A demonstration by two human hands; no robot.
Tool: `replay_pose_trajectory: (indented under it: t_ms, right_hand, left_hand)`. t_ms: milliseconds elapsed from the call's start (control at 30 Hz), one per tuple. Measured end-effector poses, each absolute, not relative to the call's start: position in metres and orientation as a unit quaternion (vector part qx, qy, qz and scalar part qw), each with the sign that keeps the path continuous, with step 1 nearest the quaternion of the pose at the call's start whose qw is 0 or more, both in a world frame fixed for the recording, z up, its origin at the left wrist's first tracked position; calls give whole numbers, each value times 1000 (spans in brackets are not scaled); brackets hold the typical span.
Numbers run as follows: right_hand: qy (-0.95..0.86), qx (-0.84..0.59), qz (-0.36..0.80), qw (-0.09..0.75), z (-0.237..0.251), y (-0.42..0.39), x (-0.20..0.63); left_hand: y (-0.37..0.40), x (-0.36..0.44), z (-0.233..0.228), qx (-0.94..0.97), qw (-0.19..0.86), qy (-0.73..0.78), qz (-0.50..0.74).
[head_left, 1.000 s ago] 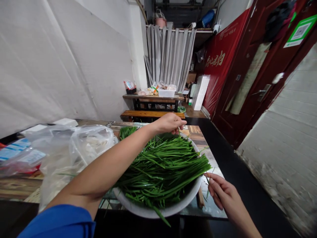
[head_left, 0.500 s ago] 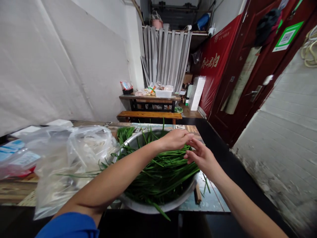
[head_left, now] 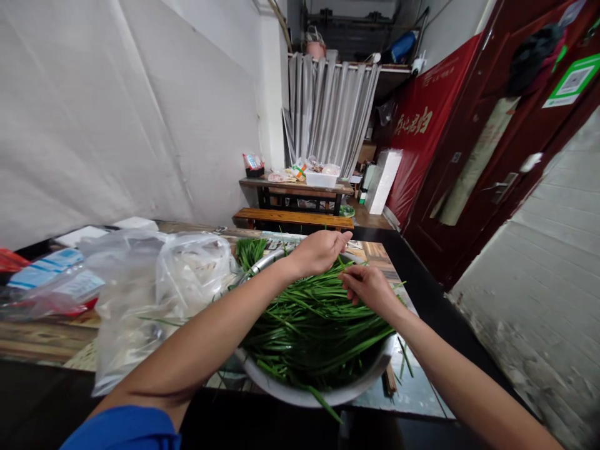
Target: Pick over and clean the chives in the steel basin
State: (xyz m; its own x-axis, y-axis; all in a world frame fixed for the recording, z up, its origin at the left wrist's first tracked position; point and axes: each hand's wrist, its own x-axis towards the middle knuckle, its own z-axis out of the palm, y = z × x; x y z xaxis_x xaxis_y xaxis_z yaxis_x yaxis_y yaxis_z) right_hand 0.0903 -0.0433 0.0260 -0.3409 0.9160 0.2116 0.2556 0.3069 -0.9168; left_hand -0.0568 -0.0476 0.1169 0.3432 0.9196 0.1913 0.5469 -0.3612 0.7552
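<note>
A round metal basin (head_left: 323, 398) on the table is heaped with long garlic chives (head_left: 309, 331). Over the far part of the heap, my left hand (head_left: 321, 251) is closed with its fingers curled inward; what they hold, if anything, is hidden. Just right of it and a little nearer me, my right hand (head_left: 368, 287) pinches thumb against fingers, and a thin green chive stalk shows at the tips. The two hands are close but apart. One chive hangs over the basin's near rim.
Left of the basin lie clear plastic bags (head_left: 187, 269) and blue-and-white packaging (head_left: 47, 267). Another bunch of chives (head_left: 250, 251) is behind the rim. Brown sticks (head_left: 389, 380) and loose chive bits lie at right. Beyond stand a wooden bench (head_left: 293, 219) and a table with a white tub (head_left: 322, 177).
My hands, which met with the right fingers spread, have come slightly apart. Both have closed, the right into a pinch. The whole view has shifted as my head turned a little left.
</note>
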Motion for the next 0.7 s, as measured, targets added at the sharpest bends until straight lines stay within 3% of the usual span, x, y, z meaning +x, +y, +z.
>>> replay_pose_trajectory:
  t_ms: [167, 267, 367, 433, 533, 700]
  right_hand:
    - [-704, -429, 419, 380, 28, -47, 94]
    - [-684, -437, 428, 397, 34, -49, 96]
    - [-672, -445, 426, 411, 34, -50, 97]
    - [-668, -449, 421, 418, 28, -50, 97]
    - [-667, -456, 407, 426, 19, -49, 91]
    - [-684, -468, 368, 421, 26, -59, 95]
  left_hand:
    - [-42, -82, 134, 791, 192, 487, 316]
    - [-38, -99, 128, 824, 83, 541, 148]
    - [-37, -108, 111, 798, 46, 600, -21]
    - [-39, -104, 101, 842, 85, 532, 26]
    - [-47, -82, 86, 877, 175, 390, 220]
    - [-60, -41, 56, 791, 196, 417, 403]
